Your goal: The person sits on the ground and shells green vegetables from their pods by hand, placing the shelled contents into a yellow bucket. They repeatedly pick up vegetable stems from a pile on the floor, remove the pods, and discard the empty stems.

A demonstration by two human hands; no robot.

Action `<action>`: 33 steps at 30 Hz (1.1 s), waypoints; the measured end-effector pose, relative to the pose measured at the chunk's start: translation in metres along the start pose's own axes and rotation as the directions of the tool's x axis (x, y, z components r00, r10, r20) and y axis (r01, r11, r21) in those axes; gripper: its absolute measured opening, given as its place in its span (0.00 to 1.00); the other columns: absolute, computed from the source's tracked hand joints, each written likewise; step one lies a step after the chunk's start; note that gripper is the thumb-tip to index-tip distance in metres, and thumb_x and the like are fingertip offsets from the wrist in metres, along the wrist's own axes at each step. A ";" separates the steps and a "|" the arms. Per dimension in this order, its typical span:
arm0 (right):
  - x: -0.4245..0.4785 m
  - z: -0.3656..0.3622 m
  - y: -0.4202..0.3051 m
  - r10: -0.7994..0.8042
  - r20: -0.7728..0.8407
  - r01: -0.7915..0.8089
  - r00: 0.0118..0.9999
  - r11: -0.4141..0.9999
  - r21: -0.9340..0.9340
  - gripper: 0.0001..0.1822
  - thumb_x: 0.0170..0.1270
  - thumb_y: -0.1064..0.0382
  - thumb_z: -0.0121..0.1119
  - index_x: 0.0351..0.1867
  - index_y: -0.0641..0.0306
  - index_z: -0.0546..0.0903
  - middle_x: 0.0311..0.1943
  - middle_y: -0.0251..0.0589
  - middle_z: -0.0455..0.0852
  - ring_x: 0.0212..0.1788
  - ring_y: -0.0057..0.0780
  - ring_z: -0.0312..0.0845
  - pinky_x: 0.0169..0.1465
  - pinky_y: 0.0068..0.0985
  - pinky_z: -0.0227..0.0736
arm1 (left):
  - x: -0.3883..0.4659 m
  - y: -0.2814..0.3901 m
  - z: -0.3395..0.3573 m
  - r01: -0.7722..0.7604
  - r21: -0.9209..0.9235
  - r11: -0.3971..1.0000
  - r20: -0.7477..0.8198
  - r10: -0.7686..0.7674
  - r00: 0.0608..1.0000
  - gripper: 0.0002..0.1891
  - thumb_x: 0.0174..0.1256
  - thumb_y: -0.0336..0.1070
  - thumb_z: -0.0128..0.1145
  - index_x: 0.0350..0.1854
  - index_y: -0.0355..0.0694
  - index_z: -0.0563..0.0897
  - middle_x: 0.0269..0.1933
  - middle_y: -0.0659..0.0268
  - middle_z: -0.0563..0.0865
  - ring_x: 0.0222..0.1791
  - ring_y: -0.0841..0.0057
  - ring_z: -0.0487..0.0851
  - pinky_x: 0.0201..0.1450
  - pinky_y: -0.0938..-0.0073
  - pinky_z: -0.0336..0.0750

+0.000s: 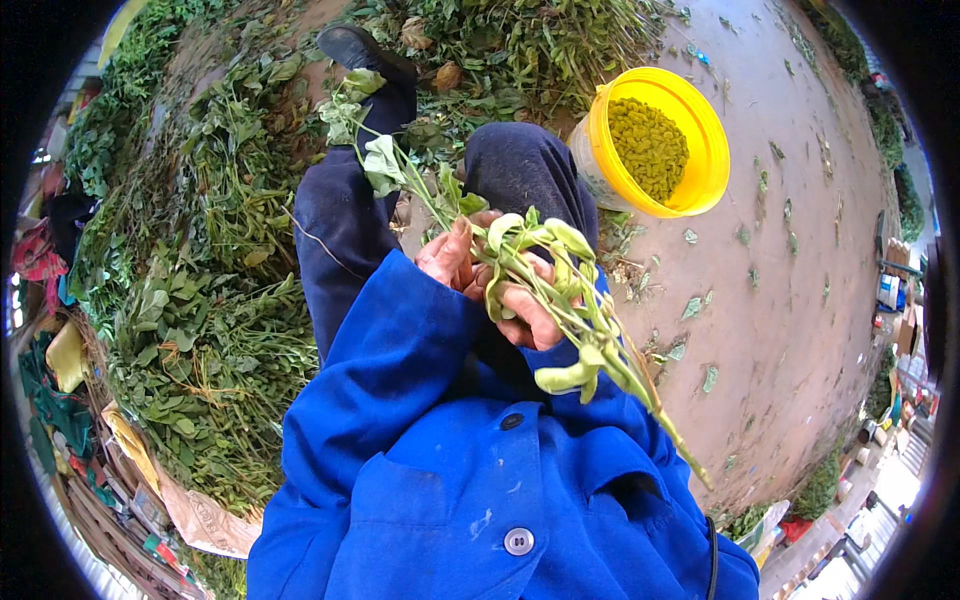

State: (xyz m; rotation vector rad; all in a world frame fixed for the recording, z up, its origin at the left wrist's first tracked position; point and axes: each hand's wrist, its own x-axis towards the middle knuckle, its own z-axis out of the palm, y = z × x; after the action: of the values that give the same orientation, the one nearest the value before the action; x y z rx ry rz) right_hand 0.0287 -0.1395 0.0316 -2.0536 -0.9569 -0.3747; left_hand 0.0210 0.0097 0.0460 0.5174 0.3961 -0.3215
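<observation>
A cut soybean plant (622, 367) with green pods and a few wilted leaves lies slantwise across my lap. My left hand (448, 256) pinches its stem just below the leafy end. Partly hidden behind the pods, my right hand (531, 311) has its fingers curled around the middle of the plant. The bare stem end hangs past my right sleeve, pointing down and to the right. Beyond my right knee stands a yellow-rimmed plastic bucket (705, 165), tilted in view, with many green pods (646, 146) in it.
Heaped soybean plants (217, 352) cover the ground on my left, and another pile (555, 37) lies ahead. Torn leaves (711, 379) are scattered over the smooth floor (795, 300) on my right. A pale woven sack (206, 517) edges the left heap.
</observation>
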 end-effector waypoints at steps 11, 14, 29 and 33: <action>-0.019 -0.005 -0.004 0.412 0.735 -0.541 0.539 -0.500 0.677 0.18 0.60 0.59 0.47 0.49 0.68 0.70 0.29 0.41 0.76 0.23 0.25 0.70 0.25 0.19 0.66 | 0.007 0.014 0.016 -0.003 0.029 1.000 -0.038 0.004 0.999 0.10 0.61 0.26 0.51 0.45 0.37 0.73 0.40 0.57 0.81 0.39 0.67 0.82 0.40 0.67 0.79; 0.015 -0.026 -0.024 0.566 0.650 -0.604 0.507 -0.304 0.737 0.17 0.56 0.66 0.49 0.47 0.69 0.71 0.28 0.44 0.75 0.17 0.21 0.64 0.19 0.14 0.60 | 0.009 0.017 0.018 -0.034 0.159 0.987 -0.012 0.036 0.999 0.10 0.61 0.29 0.52 0.44 0.37 0.74 0.37 0.58 0.82 0.33 0.70 0.82 0.32 0.73 0.78; 0.013 -0.026 0.003 0.474 0.609 -0.355 0.636 -0.521 0.776 0.20 0.56 0.69 0.46 0.50 0.76 0.69 0.36 0.53 0.75 0.20 0.27 0.70 0.21 0.15 0.65 | 0.012 0.015 0.007 -0.103 0.338 0.935 0.043 0.094 0.995 0.05 0.59 0.30 0.56 0.36 0.35 0.78 0.29 0.61 0.83 0.14 0.87 0.69 0.13 0.87 0.57; 0.021 -0.029 0.002 0.544 0.597 -0.389 0.590 -0.456 0.800 0.21 0.55 0.70 0.46 0.51 0.76 0.68 0.38 0.55 0.76 0.23 0.29 0.73 0.24 0.17 0.69 | 0.015 0.015 0.016 -0.088 0.354 0.931 -0.093 0.128 0.987 0.03 0.60 0.29 0.54 0.35 0.37 0.78 0.29 0.62 0.83 0.14 0.88 0.69 0.13 0.89 0.58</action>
State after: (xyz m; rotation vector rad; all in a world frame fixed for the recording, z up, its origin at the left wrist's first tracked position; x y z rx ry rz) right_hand 0.0458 -0.1525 0.0600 -0.5985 0.1732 0.7042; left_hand 0.0447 0.0106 0.0577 0.9067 0.4225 -0.2564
